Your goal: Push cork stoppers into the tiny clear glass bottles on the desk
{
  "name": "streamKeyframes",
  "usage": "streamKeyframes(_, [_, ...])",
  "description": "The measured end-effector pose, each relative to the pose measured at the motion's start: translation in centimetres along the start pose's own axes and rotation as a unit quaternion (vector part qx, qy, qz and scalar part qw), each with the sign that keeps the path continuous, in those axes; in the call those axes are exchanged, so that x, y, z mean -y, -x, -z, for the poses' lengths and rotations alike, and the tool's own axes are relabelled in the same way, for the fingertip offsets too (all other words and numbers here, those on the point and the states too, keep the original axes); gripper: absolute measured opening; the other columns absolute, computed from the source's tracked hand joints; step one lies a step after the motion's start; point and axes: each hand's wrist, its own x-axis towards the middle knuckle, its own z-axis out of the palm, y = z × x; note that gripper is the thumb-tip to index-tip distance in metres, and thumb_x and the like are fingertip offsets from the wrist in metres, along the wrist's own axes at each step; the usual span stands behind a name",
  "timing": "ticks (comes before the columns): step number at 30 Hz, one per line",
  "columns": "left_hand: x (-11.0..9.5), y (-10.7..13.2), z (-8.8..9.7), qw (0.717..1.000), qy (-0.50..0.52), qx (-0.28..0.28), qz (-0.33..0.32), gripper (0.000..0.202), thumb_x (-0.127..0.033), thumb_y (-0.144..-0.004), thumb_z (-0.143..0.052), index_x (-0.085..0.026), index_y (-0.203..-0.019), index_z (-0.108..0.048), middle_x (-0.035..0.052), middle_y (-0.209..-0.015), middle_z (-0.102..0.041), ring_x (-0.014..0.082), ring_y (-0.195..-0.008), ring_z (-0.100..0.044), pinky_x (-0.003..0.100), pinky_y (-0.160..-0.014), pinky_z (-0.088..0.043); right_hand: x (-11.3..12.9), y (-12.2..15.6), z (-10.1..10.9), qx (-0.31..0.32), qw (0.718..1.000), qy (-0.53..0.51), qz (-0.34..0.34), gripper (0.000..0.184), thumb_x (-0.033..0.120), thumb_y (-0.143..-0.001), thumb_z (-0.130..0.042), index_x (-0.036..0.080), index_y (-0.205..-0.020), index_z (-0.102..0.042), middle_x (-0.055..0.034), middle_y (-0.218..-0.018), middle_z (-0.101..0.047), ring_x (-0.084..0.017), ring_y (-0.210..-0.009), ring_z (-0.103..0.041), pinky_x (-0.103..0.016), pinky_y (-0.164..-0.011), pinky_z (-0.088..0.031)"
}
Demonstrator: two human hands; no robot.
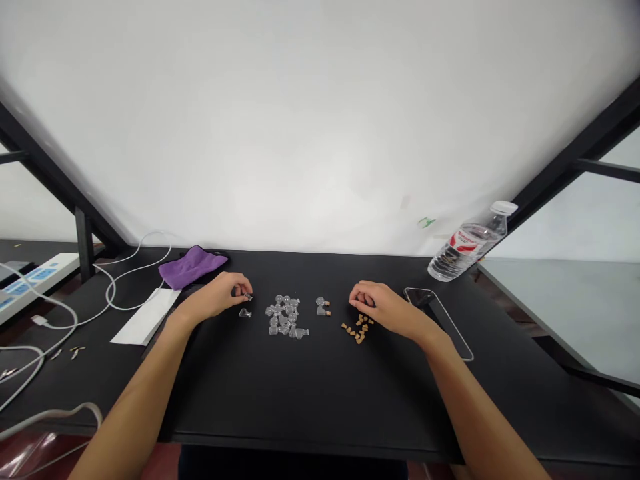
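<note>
My left hand (227,293) is closed in a pinch around a tiny clear glass bottle (249,297). Just below those fingertips, a second small glass bottle (245,313) lies on the black table. A heap of tiny glass bottles (286,317) in various shapes spreads to the right of it. Two corked bottles (321,306) lie side by side in the middle, their corks pointing right. My right hand (377,303) hovers by a scatter of small corks (359,329), its fingers curled together; whatever they hold, if anything, is hidden.
A phone (440,323) lies beside my right forearm, with a tilted-looking water bottle (473,243) behind it. At left are a purple cloth pouch (191,265), a white paper (146,317), white cables (113,293) and a power strip (40,280). A white wall (320,133) rises behind the table.
</note>
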Motion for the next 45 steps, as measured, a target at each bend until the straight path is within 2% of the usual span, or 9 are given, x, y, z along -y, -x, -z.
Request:
streamKeyframes(4, [-2.9,-0.4,-1.4,0.997,0.021,-0.06,-0.045,0.01,-0.027,-0.088,-0.068,-0.023,-0.095,-0.075,0.0021,-0.089,-0.075,0.0171,-0.078,-0.066,0.027,-0.068,-0.049,0.0,0.1,0.4,-0.004,1.0,0.002,0.002,0.019,0.031,-0.097,-0.056,0.019,-0.086,-0.067,0.0,-0.077,-0.057,-0.014,-0.066,-0.05,-0.027,-0.063,-0.04])
streamKeyframes(7, [-5.4,-0.6,-3.4,0.99,0.065,-0.095,-0.084,0.008,-0.027,-0.093,-0.066,-0.022,-0.096,-0.072,0.001,-0.088,-0.073,0.0155,-0.078,-0.064,0.027,-0.071,-0.049,-0.5,0.3,0.9,0.006,1.0,-0.001,-0.015,0.02,0.032,-0.095,-0.058,0.019,-0.083,-0.066,-0.0001,-0.075,-0.058,-0.015,-0.065,-0.05,-0.027,-0.062,-0.04])
streamKeyframes(11, [-7.5,-0.4,-6.8,0.978,0.101,-0.092,-0.156,0.009,-0.023,-0.096,-0.063,-0.021,-0.103,-0.069,0.0034,-0.092,-0.071,0.0165,-0.084,-0.065,0.029,-0.076,-0.05,-1.5,0.6,1.4,0.06,0.997,-0.01,-0.046,0.022,0.036,-0.091,-0.061,0.017,-0.083,-0.068,-0.0005,-0.07,-0.059,-0.015,-0.062,-0.051,-0.027,-0.059,-0.04])
streamKeyframes(13, [-8.1,-0.3,-8.2,0.977,0.088,-0.086,-0.177,0.008,-0.024,-0.097,-0.063,-0.021,-0.103,-0.069,0.0045,-0.095,-0.072,0.0185,-0.089,-0.066,0.033,-0.086,-0.05,-1.8,0.7,1.5,0.073,0.996,-0.015,-0.051,0.024,0.039,-0.09,-0.064,0.016,-0.083,-0.069,-0.001,-0.07,-0.06,-0.016,-0.062,-0.052,-0.027,-0.058,-0.04])
streamKeyframes(17, [-8.7,0.1,-9.8,0.975,0.031,-0.091,-0.2,0.007,-0.023,-0.1,-0.061,-0.023,-0.105,-0.067,0.004,-0.1,-0.072,0.0199,-0.093,-0.065,0.037,-0.091,-0.046,-1.5,0.6,1.0,0.086,0.995,-0.016,-0.052,0.028,0.043,-0.09,-0.066,0.017,-0.079,-0.069,-0.001,-0.069,-0.062,-0.015,-0.061,-0.053,-0.027,-0.057,-0.039])
streamKeyframes(23, [-8.6,0.2,-10.2,0.973,0.011,-0.125,-0.195,0.009,-0.026,-0.103,-0.058,-0.023,-0.107,-0.066,0.0047,-0.102,-0.072,0.0201,-0.094,-0.065,0.037,-0.09,-0.046,-1.2,0.5,0.2,0.083,0.996,0.011,-0.043,0.03,0.042,-0.092,-0.065,0.019,-0.073,-0.067,-0.0021,-0.075,-0.065,-0.015,-0.061,-0.054,-0.027,-0.058,-0.039])
streamKeyframes(33, [-8.0,0.0,-9.8,0.972,0.07,-0.152,-0.165,0.01,-0.026,-0.101,-0.059,-0.023,-0.107,-0.067,0.0052,-0.1,-0.071,0.0204,-0.094,-0.065,0.037,-0.09,-0.049,-0.5,0.4,0.3,0.079,0.995,0.04,-0.043,0.025,0.04,-0.091,-0.068,0.02,-0.074,-0.071,-0.0017,-0.078,-0.067,-0.015,-0.062,-0.056,-0.027,-0.057,-0.036])
streamKeyframes(40, [-6.0,-1.2,-8.8,0.957,0.146,-0.249,-0.028,0.013,-0.033,-0.095,-0.066,-0.022,-0.1,-0.069,0.0023,-0.09,-0.072,0.0177,-0.084,-0.065,0.031,-0.074,-0.047,-0.2,0.3,0.2,0.053,0.997,0.05,-0.031,0.027,0.04,-0.091,-0.068,0.02,-0.074,-0.071,-0.0023,-0.076,-0.068,-0.016,-0.063,-0.057,-0.027,-0.058,-0.037])
streamKeyframes(45, [-3.7,-1.8,-8.6,0.933,0.192,-0.297,0.058,0.02,-0.038,-0.091,-0.069,-0.019,-0.096,-0.07,0.0042,-0.09,-0.074,0.0177,-0.082,-0.067,0.027,-0.066,-0.045,0.0,0.2,0.4,0.036,0.999,0.003,-0.039,0.027,0.042,-0.094,-0.066,0.02,-0.08,-0.073,-0.0025,-0.073,-0.071,-0.018,-0.067,-0.063,-0.027,-0.066,-0.043])
